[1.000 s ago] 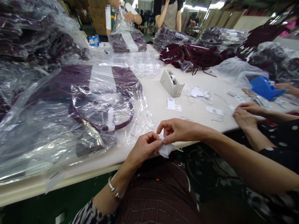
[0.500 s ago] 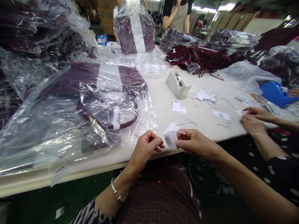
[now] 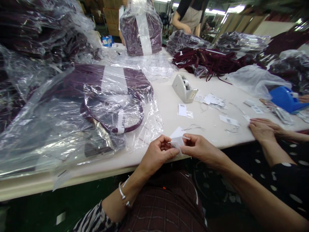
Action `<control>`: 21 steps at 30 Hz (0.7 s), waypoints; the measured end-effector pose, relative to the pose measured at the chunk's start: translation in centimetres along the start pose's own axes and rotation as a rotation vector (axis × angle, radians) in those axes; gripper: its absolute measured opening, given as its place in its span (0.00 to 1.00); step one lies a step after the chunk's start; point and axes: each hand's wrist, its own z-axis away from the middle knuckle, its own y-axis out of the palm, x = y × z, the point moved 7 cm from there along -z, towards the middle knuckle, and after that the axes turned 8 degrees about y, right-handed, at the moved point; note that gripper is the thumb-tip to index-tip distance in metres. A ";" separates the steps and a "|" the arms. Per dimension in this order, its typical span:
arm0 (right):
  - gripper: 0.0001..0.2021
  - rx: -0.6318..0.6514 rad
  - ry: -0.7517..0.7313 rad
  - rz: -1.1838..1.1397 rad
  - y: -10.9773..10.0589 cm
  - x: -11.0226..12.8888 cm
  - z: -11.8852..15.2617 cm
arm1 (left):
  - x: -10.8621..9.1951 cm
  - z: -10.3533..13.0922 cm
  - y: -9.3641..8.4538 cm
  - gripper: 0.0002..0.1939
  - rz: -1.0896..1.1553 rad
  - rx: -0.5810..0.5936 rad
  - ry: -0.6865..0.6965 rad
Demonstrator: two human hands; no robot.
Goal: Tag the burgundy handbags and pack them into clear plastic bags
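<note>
Close to the table's front edge, a small white tag is held between both hands and looks bent or folded. My left hand pinches it from the left, thumb underneath. From the right, my right hand grips its other side between thumb and fingers. Another white paper piece shows just behind it, with thin strings lying beyond. To the left lies a dark purple handbag in a clear plastic bag, its handle looped toward me.
A tape dispenser, a white label and a pile of tags lie ahead. Bagged goods are stacked at left. A co-worker's hands rest at right near a blue dispenser. Purple straps lie farther back.
My left hand has moved right and taken hold of the tag's left side. The tag, flat before with its barcode showing, now looks bent. The co-worker's hands have drawn together.
</note>
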 end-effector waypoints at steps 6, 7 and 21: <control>0.12 -0.132 -0.047 0.115 0.3 -0.1 -0.1 | 0.3 -0.2 -0.3 0.16 -0.015 -0.032 0.041; 0.12 -0.156 -0.054 0.137 0.3 0.1 0.0 | 0.3 -0.2 -0.5 0.15 -0.036 -0.042 0.047; 0.23 -0.036 0.138 0.422 -5.6 -6.3 2.3 | 0.2 0.3 -1.7 0.19 0.090 -0.147 -0.046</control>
